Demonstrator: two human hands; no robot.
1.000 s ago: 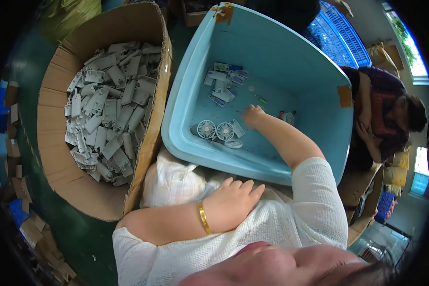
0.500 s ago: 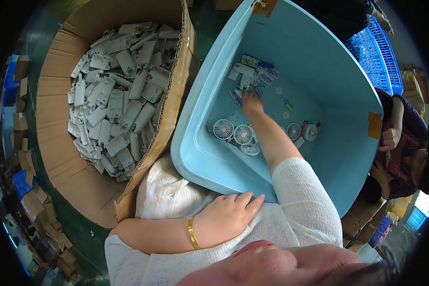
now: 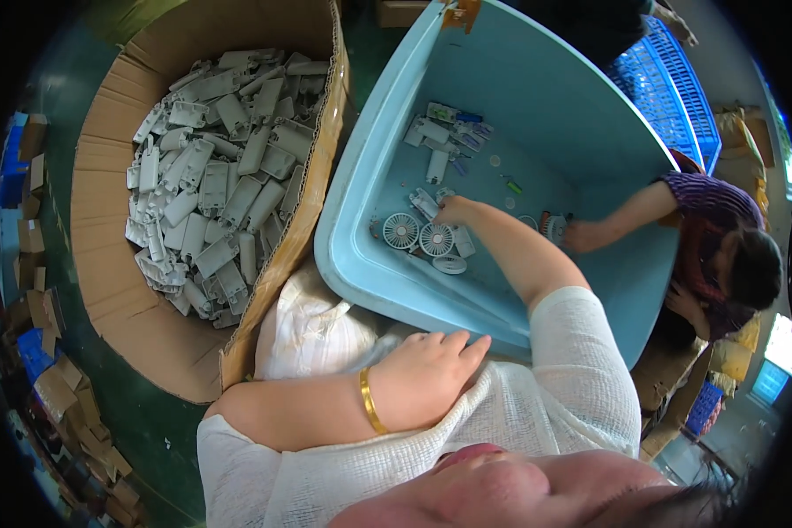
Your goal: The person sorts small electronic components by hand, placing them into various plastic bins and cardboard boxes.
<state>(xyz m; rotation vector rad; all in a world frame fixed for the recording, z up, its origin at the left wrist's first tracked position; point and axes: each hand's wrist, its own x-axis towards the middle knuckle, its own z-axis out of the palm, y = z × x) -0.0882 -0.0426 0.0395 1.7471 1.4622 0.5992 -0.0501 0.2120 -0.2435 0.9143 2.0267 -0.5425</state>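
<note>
My right hand (image 3: 453,209) reaches down into a large light-blue plastic bin (image 3: 348,224). Its bent fingertips hold a small pale plastic casing (image 3: 426,203), partly covered by the fingers. Just below it lie small white round fans (image 3: 401,231). Farther up the bin floor is a cluster of pale casings (image 3: 433,132) with bits of circuit board and blue parts. My left hand (image 3: 431,374), with a gold bracelet at the wrist, rests flat against my shirt near the bin's near rim, fingers extended and nothing in it.
Left of the bin stands a big cardboard box (image 3: 106,229) heaped with grey plastic housings (image 3: 213,189). A white sack (image 3: 304,330) sits between them. A co-worker's hand (image 3: 590,235) reaches into the bin from the right. Blue crates (image 3: 669,84) stand behind.
My right hand has moved nearer, toward the fans, with the casing in its fingers. The co-worker has leaned in and put a hand into the bin. My left hand stays put.
</note>
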